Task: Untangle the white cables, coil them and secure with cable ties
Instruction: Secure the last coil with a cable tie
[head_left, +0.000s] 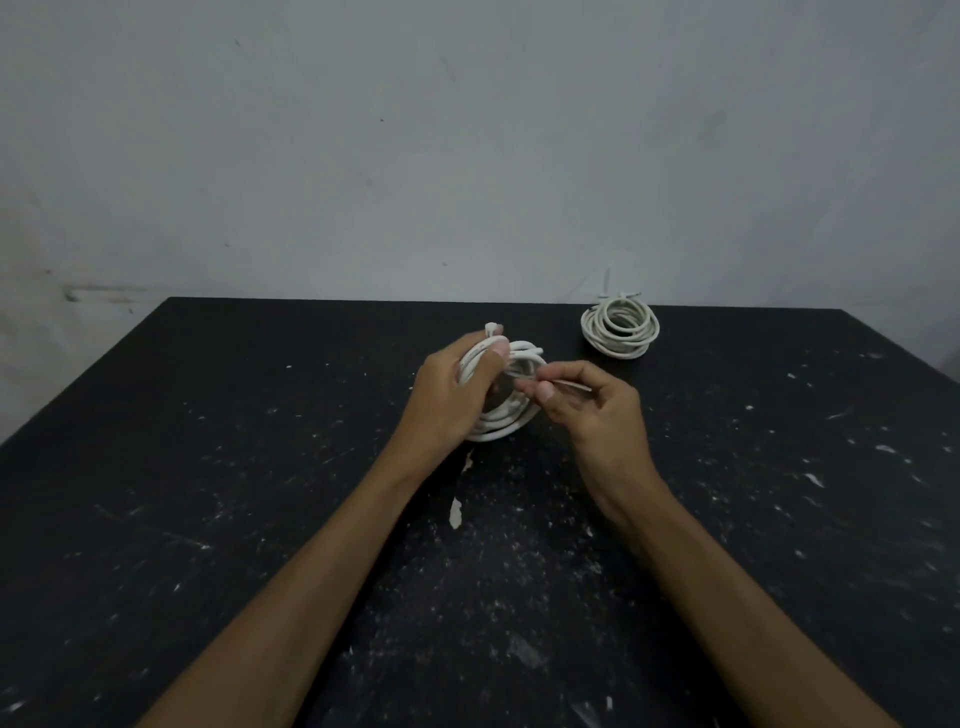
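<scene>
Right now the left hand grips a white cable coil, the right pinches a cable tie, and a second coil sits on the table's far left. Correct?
Not quite. In the head view the second coil sits far right on the table, not left. The left hand does grip the coil; the right hand pinches the tie.

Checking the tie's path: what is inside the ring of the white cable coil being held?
Inside the held white cable coil, the dark table shows through; the right hand hides the thin tie's tip.

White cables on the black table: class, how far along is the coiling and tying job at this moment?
Done: one coil lies at the table's far right, a cable tie sticking up from it. In hand: the left hand grips a second coil while the right hand pinches a thin tie at it. Left: fastening that tie.
</scene>
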